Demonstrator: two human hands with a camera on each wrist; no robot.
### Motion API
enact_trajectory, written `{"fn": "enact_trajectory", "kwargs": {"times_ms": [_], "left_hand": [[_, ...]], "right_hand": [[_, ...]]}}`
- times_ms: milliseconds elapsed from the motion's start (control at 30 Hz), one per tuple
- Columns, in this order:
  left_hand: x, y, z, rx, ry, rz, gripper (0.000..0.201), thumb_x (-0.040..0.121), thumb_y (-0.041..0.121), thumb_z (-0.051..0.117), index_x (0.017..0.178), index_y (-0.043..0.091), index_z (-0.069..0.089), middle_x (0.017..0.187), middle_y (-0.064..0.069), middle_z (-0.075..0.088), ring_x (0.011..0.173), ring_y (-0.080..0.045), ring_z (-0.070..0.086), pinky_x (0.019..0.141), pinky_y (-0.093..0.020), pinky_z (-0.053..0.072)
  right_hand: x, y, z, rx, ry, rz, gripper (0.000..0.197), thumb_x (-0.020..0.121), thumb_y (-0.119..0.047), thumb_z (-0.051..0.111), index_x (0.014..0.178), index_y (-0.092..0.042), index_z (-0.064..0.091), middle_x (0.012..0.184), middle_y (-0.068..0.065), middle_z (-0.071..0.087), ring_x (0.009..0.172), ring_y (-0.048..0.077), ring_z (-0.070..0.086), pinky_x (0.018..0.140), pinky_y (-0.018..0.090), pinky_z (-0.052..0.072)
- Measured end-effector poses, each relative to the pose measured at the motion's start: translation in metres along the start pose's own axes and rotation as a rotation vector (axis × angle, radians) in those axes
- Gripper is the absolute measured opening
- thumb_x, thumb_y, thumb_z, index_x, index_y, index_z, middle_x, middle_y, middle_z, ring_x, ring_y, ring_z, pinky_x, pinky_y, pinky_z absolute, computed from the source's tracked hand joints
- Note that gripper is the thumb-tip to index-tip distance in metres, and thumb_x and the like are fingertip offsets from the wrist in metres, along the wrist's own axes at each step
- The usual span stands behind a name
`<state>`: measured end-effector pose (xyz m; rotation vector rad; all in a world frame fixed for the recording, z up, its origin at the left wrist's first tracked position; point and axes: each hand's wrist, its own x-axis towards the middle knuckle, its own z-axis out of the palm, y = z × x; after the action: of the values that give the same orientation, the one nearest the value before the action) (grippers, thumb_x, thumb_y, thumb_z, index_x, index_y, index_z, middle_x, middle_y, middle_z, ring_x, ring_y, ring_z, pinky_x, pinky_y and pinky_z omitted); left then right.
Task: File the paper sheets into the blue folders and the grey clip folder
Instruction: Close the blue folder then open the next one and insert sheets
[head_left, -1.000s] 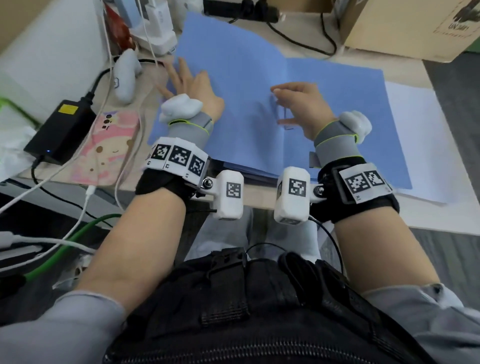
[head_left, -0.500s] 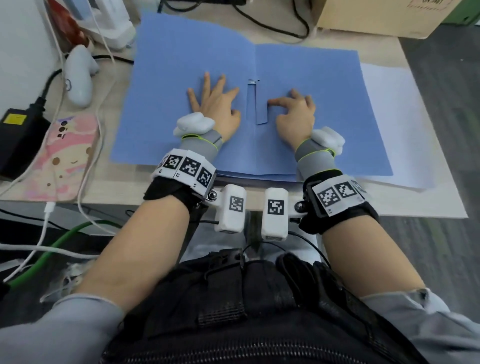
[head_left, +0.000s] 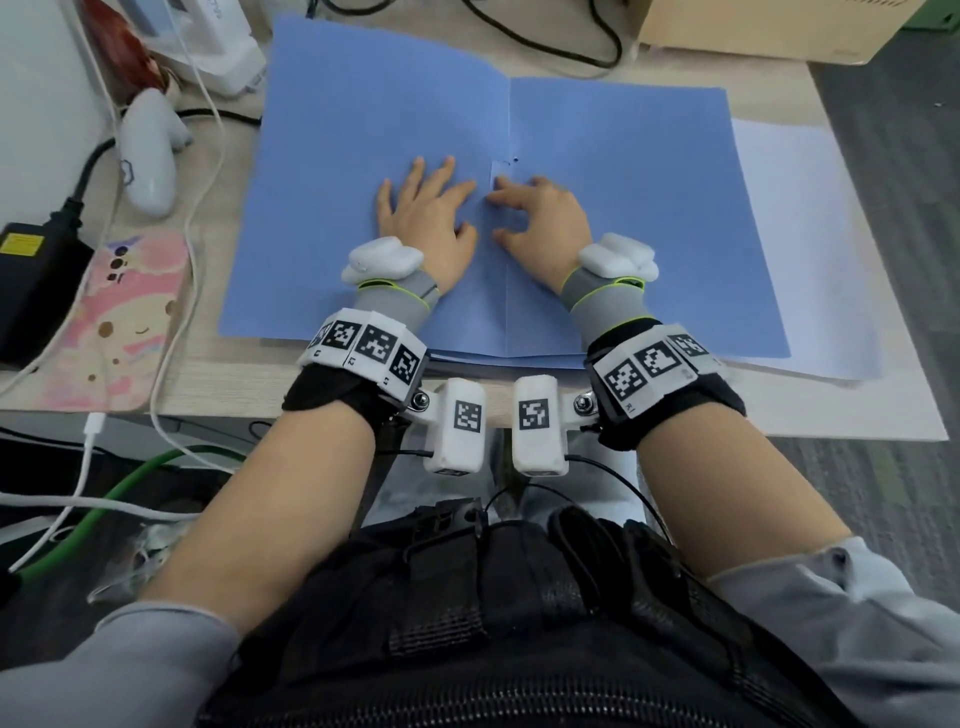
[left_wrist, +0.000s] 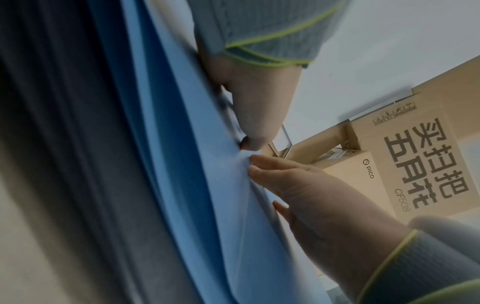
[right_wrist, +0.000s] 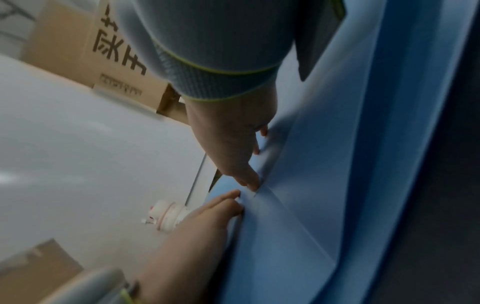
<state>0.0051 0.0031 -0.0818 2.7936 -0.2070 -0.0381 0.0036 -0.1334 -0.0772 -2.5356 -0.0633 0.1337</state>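
A blue folder (head_left: 623, 208) lies wide open on the desk. My left hand (head_left: 426, 208) rests flat on its left leaf beside the spine, fingers spread and straight. My right hand (head_left: 535, 213) sits just right of the spine, its bent fingers pressing their tips on the narrow blue fastener strip (head_left: 497, 169), which it mostly covers. In the left wrist view my left hand (left_wrist: 285, 185) lies along the blue sheet with the right hand's fingertip (left_wrist: 254, 142) meeting it. The right wrist view has my right hand (right_wrist: 207, 216) touching the fold. White paper sheets (head_left: 810, 249) lie under the folder's right side.
Left of the folder are a pink-cased phone (head_left: 124, 317), a black power adapter (head_left: 31, 280), a white controller (head_left: 150, 156) and loose cables. A cardboard box (head_left: 769, 26) stands at the back right. The desk's near edge (head_left: 208, 395) runs just below my wrists.
Both hands have come together at the folder's spine. The left hand moved in from the left edge, and the right hand slid over the fastener strip, hiding most of it.
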Motion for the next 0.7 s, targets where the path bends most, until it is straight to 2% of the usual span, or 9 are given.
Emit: {"fn": "enact_trajectory", "kwargs": {"times_ms": [100,267,367,467,567,633,700], "left_hand": [[-0.001,-0.001,0.001,0.007,-0.002,0.0,0.05,0.091,0.018,0.044,0.14,0.024,0.04,0.158,0.005,0.019,0.149,-0.02,0.007,0.119,-0.046,0.002],[0.0,0.004,-0.003,0.002,-0.028,-0.009,0.051,0.09,0.018,0.045,0.141,0.024,0.04,0.159,0.003,0.018,0.149,-0.021,0.006,0.119,-0.047,0.0],[0.004,0.01,-0.011,-0.029,-0.043,-0.031,0.05,0.09,0.016,0.044,0.139,0.024,0.042,0.158,0.001,0.019,0.149,-0.024,0.006,0.119,-0.051,0.0],[0.011,0.02,-0.02,-0.053,-0.016,-0.026,0.045,0.089,0.014,0.043,0.134,0.022,0.049,0.153,-0.002,0.032,0.147,-0.026,0.013,0.118,-0.055,0.004],[0.018,0.04,-0.025,-0.061,0.025,0.033,0.043,0.087,0.013,0.043,0.128,0.021,0.055,0.141,-0.004,0.046,0.142,-0.027,0.025,0.115,-0.056,0.015],[0.02,0.057,-0.024,-0.1,0.021,0.077,0.042,0.088,0.014,0.044,0.128,0.019,0.055,0.142,-0.003,0.045,0.142,-0.025,0.025,0.116,-0.052,0.016],[0.021,0.075,-0.02,-0.134,0.004,0.124,0.041,0.089,0.014,0.046,0.129,0.017,0.055,0.146,-0.005,0.042,0.143,-0.025,0.027,0.118,-0.048,0.016]], "right_hand": [[-0.001,0.001,0.002,-0.097,-0.027,-0.022,0.047,0.091,-0.021,0.055,0.137,-0.027,0.047,0.149,-0.008,0.041,0.144,0.023,0.023,0.119,0.035,0.016],[0.0,0.004,0.0,-0.093,-0.018,-0.029,0.047,0.09,-0.023,0.055,0.137,-0.027,0.047,0.145,-0.003,0.046,0.144,0.021,0.023,0.118,0.034,0.019],[0.0,0.004,-0.006,-0.017,-0.024,-0.063,0.047,0.088,-0.02,0.057,0.133,-0.025,0.051,0.144,-0.002,0.048,0.138,0.023,0.035,0.114,0.034,0.028],[-0.004,0.01,-0.02,0.066,0.014,-0.06,0.045,0.085,-0.016,0.058,0.13,-0.023,0.056,0.136,-0.001,0.056,0.128,0.019,0.048,0.106,0.026,0.037],[-0.016,0.021,-0.035,0.165,0.127,-0.042,0.038,0.084,-0.012,0.058,0.122,-0.018,0.062,0.126,0.0,0.063,0.117,0.018,0.057,0.093,0.018,0.039],[-0.027,0.031,-0.046,0.226,0.232,-0.015,0.033,0.084,-0.009,0.057,0.115,-0.014,0.066,0.119,0.0,0.067,0.105,0.016,0.062,0.086,0.015,0.042],[-0.037,0.043,-0.057,0.269,0.33,0.024,0.029,0.083,-0.006,0.054,0.107,-0.011,0.07,0.109,0.002,0.071,0.096,0.016,0.065,0.086,0.019,0.048]]}}
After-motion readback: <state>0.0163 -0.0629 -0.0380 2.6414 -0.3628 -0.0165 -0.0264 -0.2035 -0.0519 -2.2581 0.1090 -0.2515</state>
